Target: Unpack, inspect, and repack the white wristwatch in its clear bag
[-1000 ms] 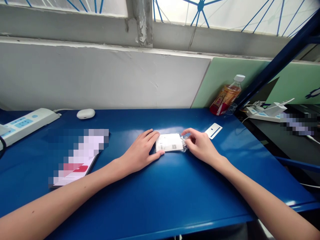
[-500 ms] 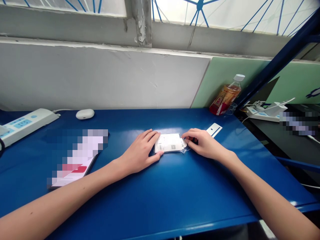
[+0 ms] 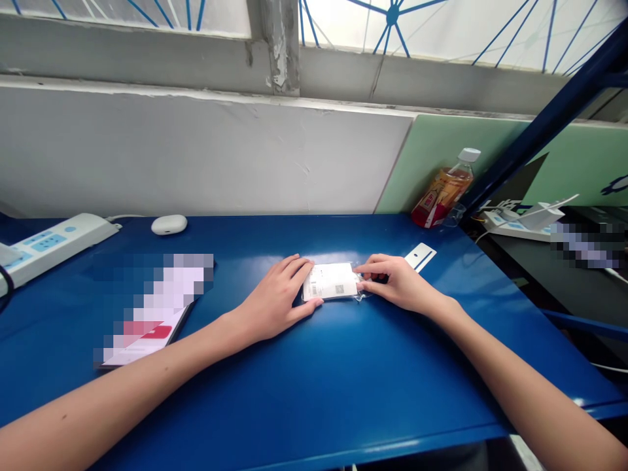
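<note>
A small flat white packet (image 3: 331, 280), with a printed label, a barcode and a square code, lies on the blue desk inside a clear plastic bag (image 3: 362, 296). Around its left end my left hand (image 3: 280, 294) is closed, thumb at the near edge and fingers at the far edge. My right hand (image 3: 392, 280) holds the bag's crumpled right end, index finger and thumb a little apart. What exactly lies between those fingertips is hard to see. Just behind the right hand is a white card (image 3: 420, 256) with a dark stripe, partly hidden by it.
On the left of the blue desk (image 3: 314, 386) lie a phone (image 3: 161, 314) with a blurred screen, a white earbud case (image 3: 169, 225) and a power strip (image 3: 59, 245). A drink bottle (image 3: 444, 193) leans at the back right near a blue metal post (image 3: 530, 118).
My right index finger and thumb have spread apart and shifted slightly left at the bag's right end. The left hand and the packet have stayed in place.
</note>
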`<state>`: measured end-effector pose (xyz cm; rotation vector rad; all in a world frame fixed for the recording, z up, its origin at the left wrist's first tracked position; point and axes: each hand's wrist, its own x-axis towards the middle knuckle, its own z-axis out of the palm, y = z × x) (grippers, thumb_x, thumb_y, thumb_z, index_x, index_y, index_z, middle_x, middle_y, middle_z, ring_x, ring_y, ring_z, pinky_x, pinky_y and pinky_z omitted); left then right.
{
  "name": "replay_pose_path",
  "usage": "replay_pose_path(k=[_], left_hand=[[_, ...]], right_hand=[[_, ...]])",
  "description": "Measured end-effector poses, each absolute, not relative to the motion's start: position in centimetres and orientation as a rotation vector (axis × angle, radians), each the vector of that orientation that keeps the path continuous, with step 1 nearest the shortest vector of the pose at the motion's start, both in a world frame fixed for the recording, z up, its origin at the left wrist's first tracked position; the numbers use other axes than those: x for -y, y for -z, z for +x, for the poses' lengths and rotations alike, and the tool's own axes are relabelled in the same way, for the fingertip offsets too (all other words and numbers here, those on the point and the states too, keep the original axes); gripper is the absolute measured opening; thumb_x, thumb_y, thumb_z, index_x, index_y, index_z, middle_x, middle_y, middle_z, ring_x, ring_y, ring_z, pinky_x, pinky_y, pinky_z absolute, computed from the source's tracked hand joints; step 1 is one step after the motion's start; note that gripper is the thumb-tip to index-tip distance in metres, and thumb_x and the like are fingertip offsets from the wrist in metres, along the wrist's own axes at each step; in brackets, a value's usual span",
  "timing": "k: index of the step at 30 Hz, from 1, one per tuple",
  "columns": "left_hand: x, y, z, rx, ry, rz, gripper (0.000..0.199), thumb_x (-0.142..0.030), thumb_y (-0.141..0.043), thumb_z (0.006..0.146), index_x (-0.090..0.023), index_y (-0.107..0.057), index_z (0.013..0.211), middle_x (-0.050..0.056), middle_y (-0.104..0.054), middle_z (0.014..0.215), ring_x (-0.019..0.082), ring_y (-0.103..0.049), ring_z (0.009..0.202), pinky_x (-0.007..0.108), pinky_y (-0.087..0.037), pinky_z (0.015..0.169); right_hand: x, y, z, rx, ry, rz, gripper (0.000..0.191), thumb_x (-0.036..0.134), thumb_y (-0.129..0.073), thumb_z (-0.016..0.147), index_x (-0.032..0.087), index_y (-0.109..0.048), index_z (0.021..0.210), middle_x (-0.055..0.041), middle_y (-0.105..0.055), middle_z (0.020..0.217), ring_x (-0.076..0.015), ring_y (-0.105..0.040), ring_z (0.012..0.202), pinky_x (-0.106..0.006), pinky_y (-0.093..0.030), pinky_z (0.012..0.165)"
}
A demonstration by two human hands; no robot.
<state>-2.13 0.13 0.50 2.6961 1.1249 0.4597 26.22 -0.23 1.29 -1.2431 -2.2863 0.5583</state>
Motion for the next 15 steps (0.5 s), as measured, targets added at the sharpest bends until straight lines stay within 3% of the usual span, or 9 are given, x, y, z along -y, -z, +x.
replay_pose_path(k=[4,12,15], left_hand=[[-0.1,-0.7,-2.0,-1.136,-0.477,2.697,0.055,-0.048,-0.050,0.095,-0.013,-0.047,0.137,0.018,-0.053,0.139,0.037,-0.044,0.134,0.053,-0.039,0.110],[-0.1,-0.6,-1.9,-1.132,-0.496,2.693,0.052,-0.048,-0.048,0.095,-0.014,-0.048,0.135,0.018,-0.055,0.136,0.036,-0.045,0.133,0.053,-0.039,0.110],[-0.1,-0.6,-2.0,-1.125,-0.486,2.702,0.052,-0.047,-0.047,0.096,-0.013,-0.047,0.135,0.018,-0.054,0.137,0.035,-0.045,0.133,0.052,-0.039,0.110]], right_hand=[[0.1,-1.9,27.1,2.377,-0.404,-1.241,0.025,0.034,-0.063,0.091,0.022,-0.075,0.110,-0.0094,-0.071,0.094,-0.0240,-0.067,0.086,-0.037,-0.053,0.076],[-0.3,-3.6,29.5,2.436,-0.510,-1.334,0.028,0.042,-0.061,0.091,0.024,-0.076,0.106,-0.0068,-0.069,0.088,-0.0195,-0.064,0.071,-0.032,-0.050,0.063],[-0.1,-3.2,29.1,2.415,-0.485,-1.321,0.032,0.044,-0.065,0.088,0.022,-0.073,0.110,-0.0096,-0.069,0.101,-0.0247,-0.066,0.091,-0.037,-0.054,0.078]])
